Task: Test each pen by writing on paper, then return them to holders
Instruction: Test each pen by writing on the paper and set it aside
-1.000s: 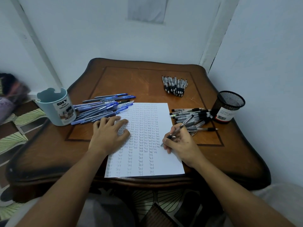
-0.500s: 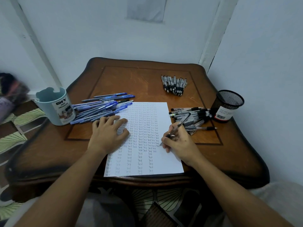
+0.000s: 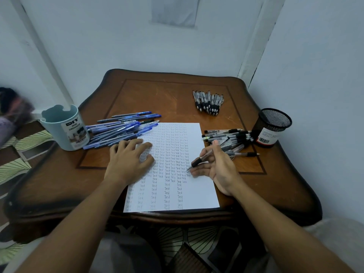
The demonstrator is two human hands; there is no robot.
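Now right hand (image 3: 218, 166) rolled palm-up, fingers loosened around pen (image 3: 201, 159), left hand (image 3: 129, 161) unmoved, spread flat on paper (image 3: 195, 196)

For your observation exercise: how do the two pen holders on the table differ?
The light blue holder is solid-walled with a printed label reading DIY and a notched rim; the black holder is see-through mesh with a barcode label. Blue stands at the table's left edge, black at its right. Both stand upright.

Beyond the paper (image 3: 177, 146), the bench (image 3: 161, 99) lies bare up to the far pen cluster (image 3: 208, 102). Pen heaps flank the paper: blue pens (image 3: 122, 131) left, black pens (image 3: 228, 138) right.
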